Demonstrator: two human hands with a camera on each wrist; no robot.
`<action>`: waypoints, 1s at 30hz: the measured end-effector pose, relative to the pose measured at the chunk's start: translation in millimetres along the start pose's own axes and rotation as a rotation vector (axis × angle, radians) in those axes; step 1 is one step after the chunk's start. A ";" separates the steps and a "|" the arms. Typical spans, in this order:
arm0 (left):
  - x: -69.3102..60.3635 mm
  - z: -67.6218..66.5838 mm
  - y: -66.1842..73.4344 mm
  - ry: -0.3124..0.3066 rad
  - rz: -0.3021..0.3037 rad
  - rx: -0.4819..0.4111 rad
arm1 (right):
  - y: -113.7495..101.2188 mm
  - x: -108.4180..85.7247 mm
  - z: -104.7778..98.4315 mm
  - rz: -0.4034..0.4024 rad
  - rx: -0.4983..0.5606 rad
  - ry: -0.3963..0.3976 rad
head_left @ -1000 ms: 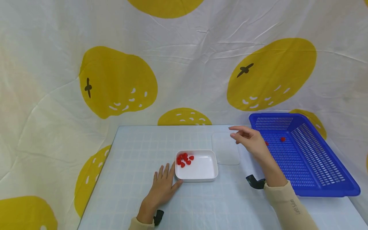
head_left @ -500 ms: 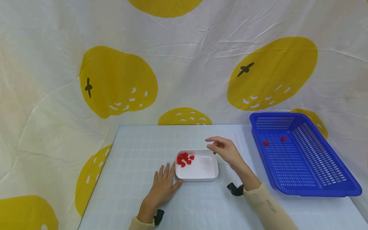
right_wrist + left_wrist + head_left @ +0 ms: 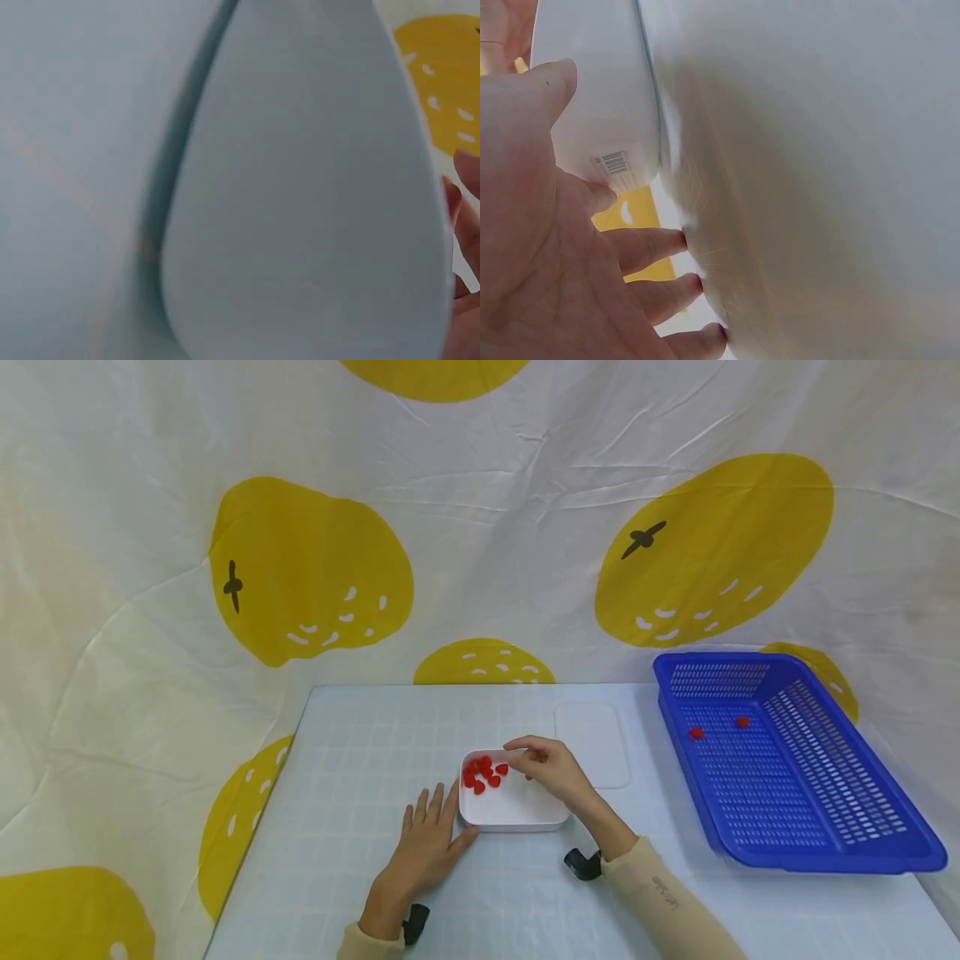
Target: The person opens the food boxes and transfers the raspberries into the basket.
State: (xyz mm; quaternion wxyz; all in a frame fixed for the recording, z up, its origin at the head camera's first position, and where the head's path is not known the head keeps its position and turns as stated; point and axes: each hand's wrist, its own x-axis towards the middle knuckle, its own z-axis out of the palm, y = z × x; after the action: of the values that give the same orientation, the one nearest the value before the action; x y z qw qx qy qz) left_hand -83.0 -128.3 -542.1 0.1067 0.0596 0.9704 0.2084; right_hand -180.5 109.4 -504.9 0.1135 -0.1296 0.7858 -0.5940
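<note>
The left hand (image 3: 426, 850) spreads; the right hand (image 3: 553, 770) arches.

Creased white cloth (image 3: 495, 568) printed with yellow fruits (image 3: 311, 560) hangs behind a pale checked tabletop (image 3: 367, 743).

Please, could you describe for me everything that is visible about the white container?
The white container is a shallow, open rectangular tray with rounded corners and smooth walls, which look like plastic. A barcode shows on its outer side. It sits upright on the table, with several small red pieces gathered toward its far left corner and bare floor nearer its front. The left hand touches its left side; the right hand is over its far right part, contact unclear.
</note>
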 end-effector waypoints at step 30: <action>1.8 0.7 -1.9 0.013 0.026 -0.003 | 19.7 7.9 25.5 0.016 -0.370 -0.011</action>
State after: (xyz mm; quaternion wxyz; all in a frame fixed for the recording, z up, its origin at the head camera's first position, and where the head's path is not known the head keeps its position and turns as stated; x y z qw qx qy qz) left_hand -84.7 -129.5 -543.8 0.0978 0.0708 0.9699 0.2116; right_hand -180.8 88.8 -531.0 0.0966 -0.1453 0.8820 -0.4377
